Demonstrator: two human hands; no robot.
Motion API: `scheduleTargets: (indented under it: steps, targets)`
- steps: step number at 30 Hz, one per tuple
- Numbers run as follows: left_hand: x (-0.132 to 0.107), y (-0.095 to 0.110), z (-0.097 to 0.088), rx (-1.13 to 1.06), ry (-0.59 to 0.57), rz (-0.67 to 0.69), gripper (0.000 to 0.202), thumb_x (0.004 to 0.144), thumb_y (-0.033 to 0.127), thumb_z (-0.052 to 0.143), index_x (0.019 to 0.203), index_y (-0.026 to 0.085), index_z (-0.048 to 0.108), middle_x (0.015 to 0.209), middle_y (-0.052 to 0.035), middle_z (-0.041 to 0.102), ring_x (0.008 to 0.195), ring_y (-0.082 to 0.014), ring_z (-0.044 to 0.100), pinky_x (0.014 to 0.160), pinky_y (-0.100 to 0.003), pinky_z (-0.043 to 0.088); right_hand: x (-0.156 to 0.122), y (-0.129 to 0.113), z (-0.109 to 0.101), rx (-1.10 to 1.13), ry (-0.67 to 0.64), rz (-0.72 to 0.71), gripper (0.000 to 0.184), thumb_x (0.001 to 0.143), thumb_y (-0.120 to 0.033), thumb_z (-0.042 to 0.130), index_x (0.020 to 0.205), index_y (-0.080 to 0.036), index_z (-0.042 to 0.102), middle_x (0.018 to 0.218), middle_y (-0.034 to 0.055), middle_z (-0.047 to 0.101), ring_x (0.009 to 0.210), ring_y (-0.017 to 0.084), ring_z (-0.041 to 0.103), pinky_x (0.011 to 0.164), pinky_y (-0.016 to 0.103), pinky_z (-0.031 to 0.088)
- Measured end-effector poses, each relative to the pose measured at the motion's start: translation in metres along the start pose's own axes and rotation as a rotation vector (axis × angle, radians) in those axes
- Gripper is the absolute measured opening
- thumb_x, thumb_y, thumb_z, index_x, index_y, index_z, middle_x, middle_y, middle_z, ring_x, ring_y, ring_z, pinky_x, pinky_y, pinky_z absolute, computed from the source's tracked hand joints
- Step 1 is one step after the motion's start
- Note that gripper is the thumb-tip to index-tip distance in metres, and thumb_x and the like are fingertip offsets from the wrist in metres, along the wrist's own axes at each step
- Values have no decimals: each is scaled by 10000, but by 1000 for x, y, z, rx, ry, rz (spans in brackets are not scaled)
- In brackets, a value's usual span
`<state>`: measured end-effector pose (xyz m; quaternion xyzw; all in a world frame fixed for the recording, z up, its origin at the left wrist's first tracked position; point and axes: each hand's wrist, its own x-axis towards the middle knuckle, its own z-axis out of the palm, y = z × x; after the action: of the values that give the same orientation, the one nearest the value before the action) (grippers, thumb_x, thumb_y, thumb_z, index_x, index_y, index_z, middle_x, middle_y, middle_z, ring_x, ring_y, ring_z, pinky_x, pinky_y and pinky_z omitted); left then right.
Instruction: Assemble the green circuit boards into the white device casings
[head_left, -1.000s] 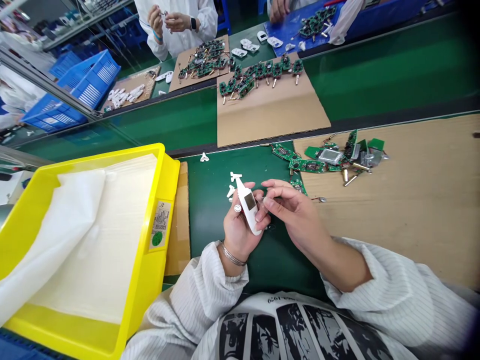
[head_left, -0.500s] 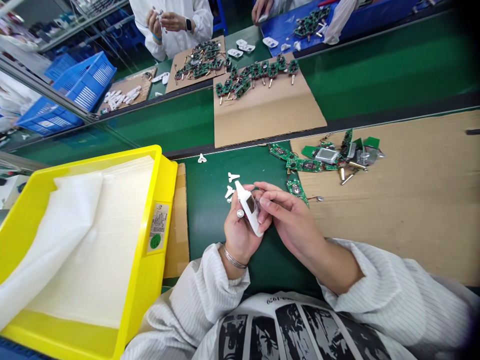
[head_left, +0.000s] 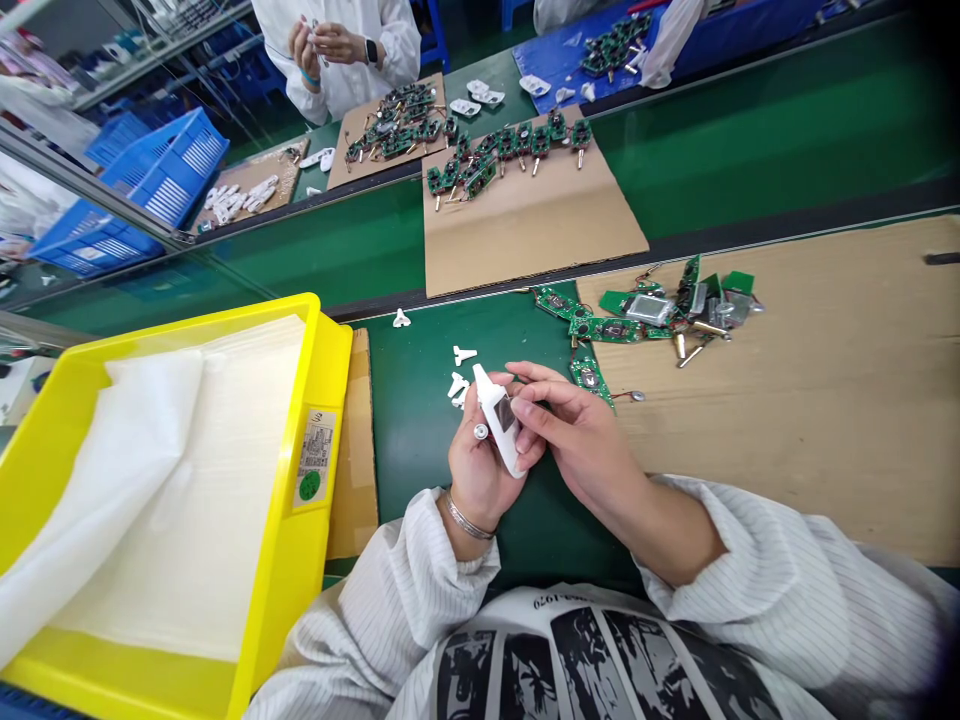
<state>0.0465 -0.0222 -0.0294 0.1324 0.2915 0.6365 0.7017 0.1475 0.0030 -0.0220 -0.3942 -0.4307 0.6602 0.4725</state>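
Observation:
My left hand cradles a white plastic handheld device with a small dark display window, which stands tilted across the palm. My right hand grips the device from the right, with its thumb and fingertips against it near the display. A small round metal-rimmed disc sits at the device's left side, against my left hand. Several small white plastic parts lie on the green mat just beyond my hands. Green circuit boards with wires lie near my right fingers.
A yellow plastic tray lined with white sheets stands to my left. A heap of circuit boards and metal parts lies on cardboard to my right. Beyond a green conveyor belt, co-workers handle boards, and blue baskets stand at the far left.
The white device has turned slightly in my hands, with its upper end shifted right. The whole view has shifted a little as my head moved.

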Motion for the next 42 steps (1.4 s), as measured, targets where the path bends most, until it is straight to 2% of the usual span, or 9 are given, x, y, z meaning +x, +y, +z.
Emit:
scheduleTargets:
  steps: [5,13,16,22,25,29,33,39,42]
  targets:
    - [1,1,-2,-56,-3,-1,249,806,335,608,1029,230,566,694,18,488,465,-62,390,355,-157,228,0,-2,-2,-26,-43,-63,172,851,-279,692,680,-259,699,592,47,626,1350,212,422,1023,388,436]
    - [0,0,-2,-32,-22,-25,272,798,378,622,1019,231,559,626,32,456,456,-74,394,359,-161,243,0,3,-2,-82,-16,-67,106,833,-275,710,730,-249,705,730,43,680,1305,213,474,964,351,458]
    - [-1,0,-2,-28,-20,-30,265,792,362,617,1015,233,560,615,34,447,451,-75,392,358,-159,241,1,3,-3,-85,-8,-60,95,822,-282,719,736,-242,706,921,57,707,1301,219,479,970,349,456]
    - [-2,-1,0,-45,-42,-36,226,816,360,598,1003,237,571,620,30,430,447,-71,377,349,-151,251,-2,5,-2,-135,-1,-47,130,824,-335,716,769,-221,689,1217,74,623,1271,248,507,957,374,477]
    - [-3,-2,1,-67,-46,-41,187,821,342,590,980,247,565,654,24,427,456,-71,380,344,-149,254,-4,8,-1,-118,17,-7,164,819,-358,717,814,-214,641,1268,69,581,1134,228,589,848,347,526]
    - [-4,-2,2,-84,-16,-86,221,776,326,615,965,241,539,721,23,414,442,-48,338,322,-144,193,-5,7,2,7,1,31,285,793,-360,735,987,-233,570,1190,48,603,855,139,631,669,261,541]
    - [-3,-4,4,-92,-4,-105,211,764,323,596,925,212,518,744,12,420,434,-48,330,291,-154,176,-7,1,5,-51,-67,125,443,711,-365,791,1043,-233,529,947,-11,580,509,57,489,413,209,455]
    - [-4,-4,4,-124,6,-196,272,723,308,612,962,225,514,740,21,440,410,-37,324,311,-137,179,-7,-5,4,-68,-63,291,511,610,-450,843,974,-218,570,693,-79,415,409,76,476,334,234,445]
    - [-5,2,3,-147,-19,-301,260,729,322,626,951,227,529,766,15,461,415,-30,311,326,-128,158,1,-7,-3,-99,-76,214,404,670,-457,805,946,-203,656,697,-42,519,576,119,587,503,241,511]
